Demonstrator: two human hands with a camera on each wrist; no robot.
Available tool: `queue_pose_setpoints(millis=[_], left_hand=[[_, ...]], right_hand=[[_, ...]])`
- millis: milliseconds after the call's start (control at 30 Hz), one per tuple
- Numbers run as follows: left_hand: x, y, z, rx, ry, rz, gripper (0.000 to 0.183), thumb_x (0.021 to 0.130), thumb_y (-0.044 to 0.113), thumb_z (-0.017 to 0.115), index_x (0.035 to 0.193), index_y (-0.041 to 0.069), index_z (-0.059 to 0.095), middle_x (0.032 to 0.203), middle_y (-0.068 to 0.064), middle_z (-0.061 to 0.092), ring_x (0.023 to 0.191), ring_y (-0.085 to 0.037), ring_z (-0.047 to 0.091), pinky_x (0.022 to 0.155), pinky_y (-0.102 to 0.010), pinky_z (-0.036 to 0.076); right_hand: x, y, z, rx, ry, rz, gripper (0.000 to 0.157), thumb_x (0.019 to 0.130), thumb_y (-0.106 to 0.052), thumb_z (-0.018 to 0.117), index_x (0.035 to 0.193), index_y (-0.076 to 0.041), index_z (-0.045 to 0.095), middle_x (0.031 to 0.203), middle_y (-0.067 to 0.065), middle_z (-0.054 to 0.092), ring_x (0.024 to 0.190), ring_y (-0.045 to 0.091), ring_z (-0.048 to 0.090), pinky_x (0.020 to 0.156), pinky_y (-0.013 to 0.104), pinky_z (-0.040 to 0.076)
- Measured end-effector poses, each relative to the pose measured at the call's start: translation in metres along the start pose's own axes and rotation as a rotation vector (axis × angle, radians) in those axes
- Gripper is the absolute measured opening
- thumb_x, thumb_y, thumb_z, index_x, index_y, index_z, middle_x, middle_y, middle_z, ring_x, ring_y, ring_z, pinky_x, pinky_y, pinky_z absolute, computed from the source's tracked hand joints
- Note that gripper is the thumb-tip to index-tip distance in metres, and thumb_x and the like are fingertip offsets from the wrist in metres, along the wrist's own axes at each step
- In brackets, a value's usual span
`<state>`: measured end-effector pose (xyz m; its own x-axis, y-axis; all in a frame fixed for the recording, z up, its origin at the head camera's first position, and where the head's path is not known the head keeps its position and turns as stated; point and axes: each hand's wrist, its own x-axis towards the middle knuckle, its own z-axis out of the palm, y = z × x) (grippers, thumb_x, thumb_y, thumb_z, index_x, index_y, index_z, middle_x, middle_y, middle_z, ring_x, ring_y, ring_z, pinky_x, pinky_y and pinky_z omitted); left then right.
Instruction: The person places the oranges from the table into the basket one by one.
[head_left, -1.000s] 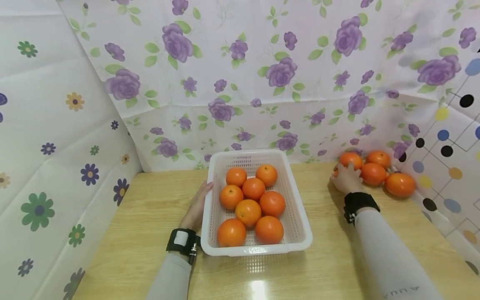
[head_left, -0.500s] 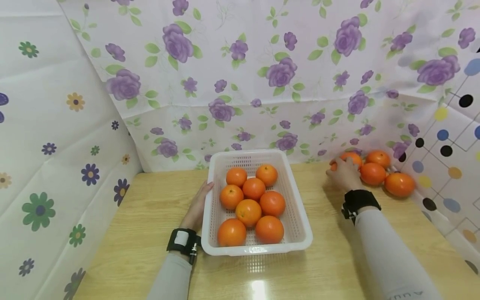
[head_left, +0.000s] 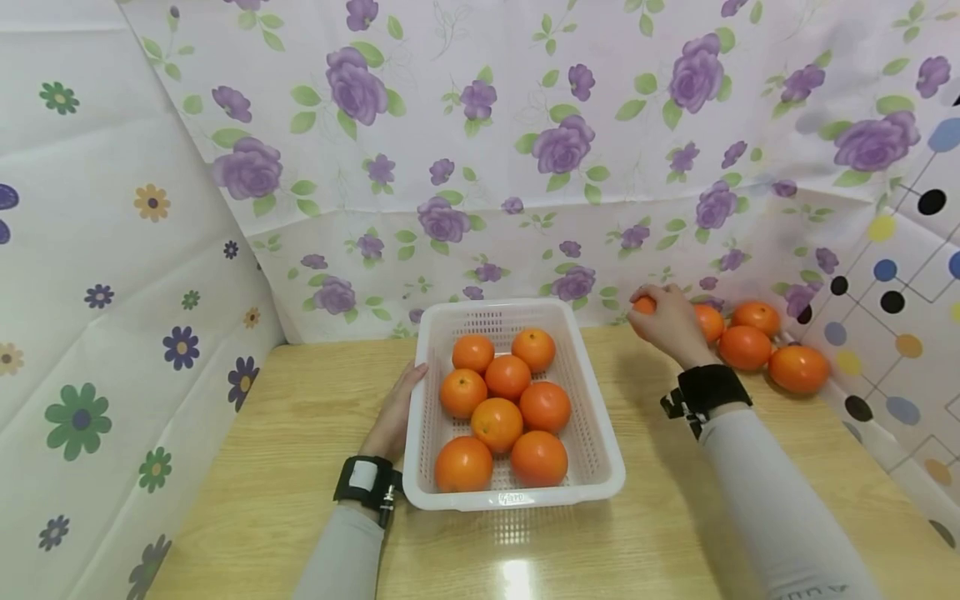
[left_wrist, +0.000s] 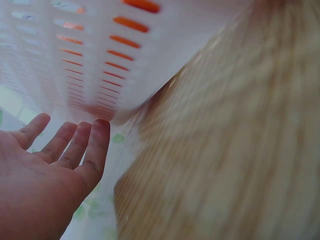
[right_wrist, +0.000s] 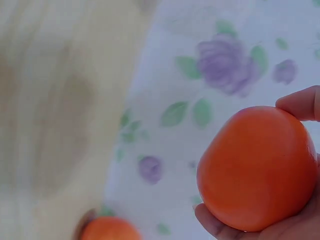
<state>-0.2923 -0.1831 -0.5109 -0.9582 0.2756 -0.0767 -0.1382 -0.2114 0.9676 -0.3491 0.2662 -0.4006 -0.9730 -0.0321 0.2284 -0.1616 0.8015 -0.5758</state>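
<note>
Right hand (head_left: 669, 323) clamped on one orange (right_wrist: 255, 167), thumb and fingers curled round its sides. Fruit sits near the floral sheet (head_left: 525, 242), well apart from the white basket (head_left: 517, 501). Skin looks smooth; a slack grip could let it slip and roll over the table (head_left: 300, 433). Four loose oranges (head_left: 746, 347) just beside: a stray knuckle might scatter them. Left hand (head_left: 390, 421) only rests against the basket, fingers slightly apart; a bump could shift it.

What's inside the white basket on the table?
Eight round orange fruits lie in the white basket, with parts of its perforated floor showing around them. The floor directly beneath the fruits is covered, so I can't see what's there.
</note>
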Motion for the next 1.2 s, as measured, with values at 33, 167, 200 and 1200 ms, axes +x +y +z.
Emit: queue_pose_setpoints(millis=[33,167,200,1200], left_hand=[[0.0,0.0,0.0,0.001,0.001,0.0,0.07,0.106,0.059,0.046,0.166,0.034,0.02,0.165,-0.009,0.033,0.142,-0.034,0.04,0.11,-0.058,0.041],[0.001,0.0,0.0,0.009,0.005,0.003,0.07,0.105,0.06,0.046,0.165,0.034,0.021,0.165,-0.009,0.033,0.142,-0.033,0.041,0.109,-0.055,0.042],[0.001,0.0,0.0,0.01,0.007,0.002,0.071,0.105,0.06,0.046,0.165,0.034,0.021,0.165,-0.009,0.033,0.141,-0.033,0.041,0.109,-0.055,0.042],[0.001,-0.001,-0.001,0.009,0.018,0.0,0.069,0.105,0.06,0.046,0.164,0.034,0.023,0.162,-0.009,0.037,0.137,-0.032,0.045,0.105,-0.051,0.046]], right_hand=[[-0.001,-0.006,-0.002,0.008,0.003,-0.01,0.035,0.1,-0.025,0.057,0.128,-0.005,0.062,0.133,0.031,0.044,0.102,0.043,0.05,0.082,0.053,0.045],[-0.002,-0.029,-0.006,0.016,0.024,-0.054,0.034,0.1,-0.026,0.058,0.126,-0.006,0.064,0.133,0.029,0.047,0.099,0.042,0.052,0.081,0.052,0.044],[-0.003,-0.034,-0.007,0.013,0.029,-0.06,0.034,0.099,-0.027,0.059,0.125,-0.006,0.065,0.132,0.028,0.048,0.098,0.042,0.052,0.08,0.051,0.043],[0.015,-0.146,0.03,0.043,-0.234,-0.272,0.029,0.094,-0.016,0.064,0.121,-0.007,0.066,0.125,0.02,0.05,0.099,0.034,0.052,0.079,0.04,0.05]])
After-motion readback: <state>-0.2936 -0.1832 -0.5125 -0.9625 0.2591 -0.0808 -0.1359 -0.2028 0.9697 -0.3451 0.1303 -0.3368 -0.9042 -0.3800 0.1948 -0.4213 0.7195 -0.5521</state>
